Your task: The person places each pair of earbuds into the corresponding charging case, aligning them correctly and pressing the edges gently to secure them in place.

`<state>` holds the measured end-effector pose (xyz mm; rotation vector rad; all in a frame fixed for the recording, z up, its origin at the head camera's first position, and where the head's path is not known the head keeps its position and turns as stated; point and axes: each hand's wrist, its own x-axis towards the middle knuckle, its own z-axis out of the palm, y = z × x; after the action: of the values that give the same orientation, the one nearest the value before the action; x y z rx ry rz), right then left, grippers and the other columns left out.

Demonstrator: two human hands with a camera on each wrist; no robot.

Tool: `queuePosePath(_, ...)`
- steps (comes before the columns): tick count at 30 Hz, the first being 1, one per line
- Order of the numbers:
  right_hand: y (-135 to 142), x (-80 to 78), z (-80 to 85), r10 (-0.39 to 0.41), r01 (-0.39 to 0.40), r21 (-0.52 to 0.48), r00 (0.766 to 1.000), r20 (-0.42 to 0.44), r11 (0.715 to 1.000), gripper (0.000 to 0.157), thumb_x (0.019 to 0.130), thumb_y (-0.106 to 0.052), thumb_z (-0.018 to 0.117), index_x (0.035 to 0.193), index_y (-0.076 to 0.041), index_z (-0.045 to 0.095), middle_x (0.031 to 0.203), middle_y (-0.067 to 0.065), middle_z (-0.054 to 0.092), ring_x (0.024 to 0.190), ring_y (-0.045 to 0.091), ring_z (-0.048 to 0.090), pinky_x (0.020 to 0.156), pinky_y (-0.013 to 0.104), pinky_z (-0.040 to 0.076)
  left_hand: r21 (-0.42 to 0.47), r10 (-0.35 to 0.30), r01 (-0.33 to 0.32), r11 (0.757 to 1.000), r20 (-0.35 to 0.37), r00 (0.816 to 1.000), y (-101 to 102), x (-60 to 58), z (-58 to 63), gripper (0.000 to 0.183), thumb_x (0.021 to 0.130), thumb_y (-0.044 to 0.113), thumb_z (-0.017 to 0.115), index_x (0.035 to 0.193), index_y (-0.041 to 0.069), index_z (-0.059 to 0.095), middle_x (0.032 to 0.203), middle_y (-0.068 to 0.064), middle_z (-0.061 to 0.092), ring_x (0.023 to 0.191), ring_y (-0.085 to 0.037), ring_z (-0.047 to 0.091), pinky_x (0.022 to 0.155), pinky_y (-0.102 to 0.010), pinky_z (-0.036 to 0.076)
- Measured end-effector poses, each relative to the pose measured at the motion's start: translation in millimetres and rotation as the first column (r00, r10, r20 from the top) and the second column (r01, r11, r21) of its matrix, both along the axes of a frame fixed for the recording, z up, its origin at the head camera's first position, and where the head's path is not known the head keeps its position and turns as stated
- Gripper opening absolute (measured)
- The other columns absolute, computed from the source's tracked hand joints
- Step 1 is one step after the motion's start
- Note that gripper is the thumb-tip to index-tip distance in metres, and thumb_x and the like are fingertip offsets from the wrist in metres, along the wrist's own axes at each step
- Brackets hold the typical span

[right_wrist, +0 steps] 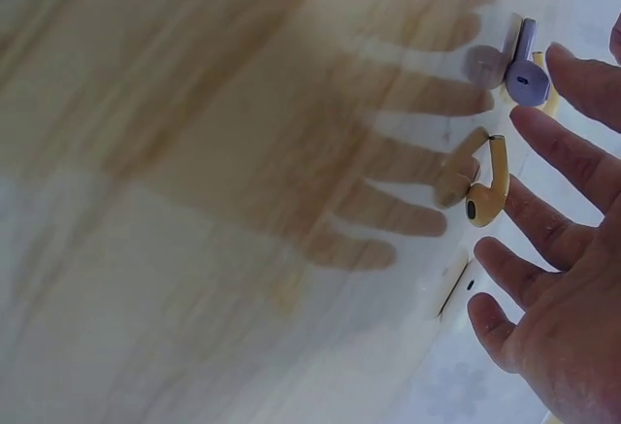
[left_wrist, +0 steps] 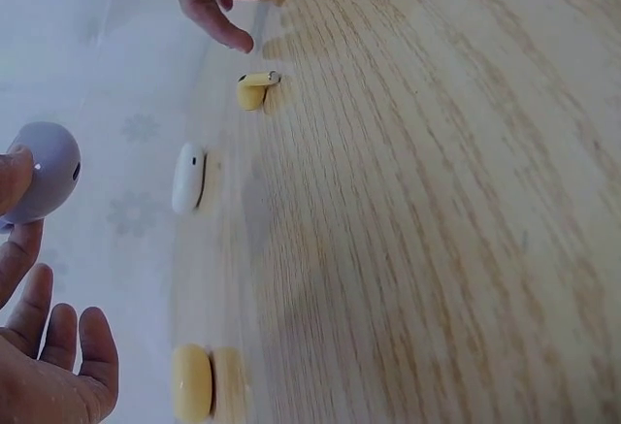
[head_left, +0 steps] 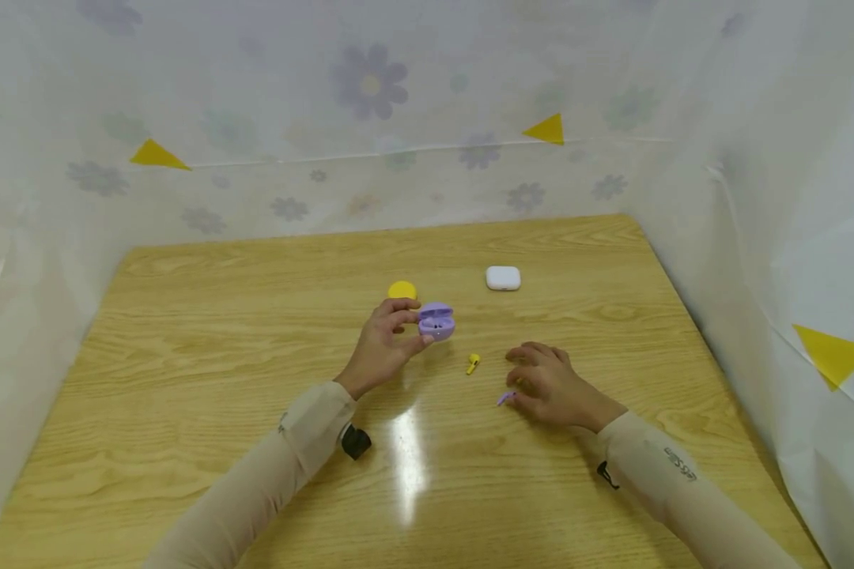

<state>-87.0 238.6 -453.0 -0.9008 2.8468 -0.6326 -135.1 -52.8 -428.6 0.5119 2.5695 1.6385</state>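
Note:
My left hand (head_left: 384,348) holds a purple earbud case (head_left: 437,327) between thumb and fingers, above the table. Its lid stands raised in the head view, with a small dark detail inside. Near the fingertips of my right hand (head_left: 551,387) lies a purple earbud (right_wrist: 527,82) on the tabletop. The right thumb and index finger are apart around that earbud; whether they touch it I cannot tell. A yellow earbud (head_left: 473,363) rests on the table between the two hands, in front of the right fingers in the right wrist view.
A white earbud case (head_left: 503,278) sits closed toward the back. A yellow round case (head_left: 402,291) is just behind my left fingers. The wooden table (head_left: 256,284) is bordered by a flowered sheet (head_left: 413,111) at the back and pale sheeting at both sides.

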Motion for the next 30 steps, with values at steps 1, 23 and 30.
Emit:
queuePosePath(1, 0.1, 0.4, -0.1, 0.001, -0.001, 0.005, 1.0, 0.0, 1.0, 0.014, 0.082, -0.024, 0.073, 0.09, -0.014, 0.069, 0.125, 0.015, 0.058, 0.125, 0.045, 0.045, 0.096, 0.067, 0.03, 0.001, 0.001, -0.001, 1.0, 0.0, 1.0, 0.0, 0.0, 0.1, 0.029, 0.081, 0.011, 0.074, 0.105, -0.005, 0.067, 0.131, -0.013, 0.054, 0.12, -0.03, 0.05, 0.093, -0.05, 0.047)
queuePosePath(23, 1.1, 0.9, -3.8, 0.016, -0.016, -0.044, 1.0, -0.001, 0.999, 0.006, 0.08, -0.02, 0.075, 0.085, -0.021, 0.072, 0.124, 0.012, 0.059, 0.125, 0.038, 0.045, 0.097, 0.065, 0.025, -0.014, 0.003, -0.003, 1.0, -0.008, 1.0, -1.2, 1.2, -0.1, 0.029, 0.082, 0.012, 0.074, 0.105, -0.004, 0.067, 0.131, -0.016, 0.054, 0.119, -0.03, 0.05, 0.091, -0.046, 0.048)
queuePosePath(30, 2.3, -0.8, -4.0, 0.02, -0.022, -0.049, 0.999, -0.025, 0.999, 0.007, 0.081, -0.019, 0.074, 0.087, -0.02, 0.073, 0.124, 0.012, 0.06, 0.126, 0.039, 0.046, 0.098, 0.064, 0.026, -0.011, 0.002, -0.002, 1.0, 0.0, 1.0, -1.1, 0.4, -0.1, 0.029, 0.082, 0.011, 0.074, 0.105, -0.005, 0.067, 0.132, -0.015, 0.053, 0.12, -0.03, 0.049, 0.092, -0.049, 0.048)
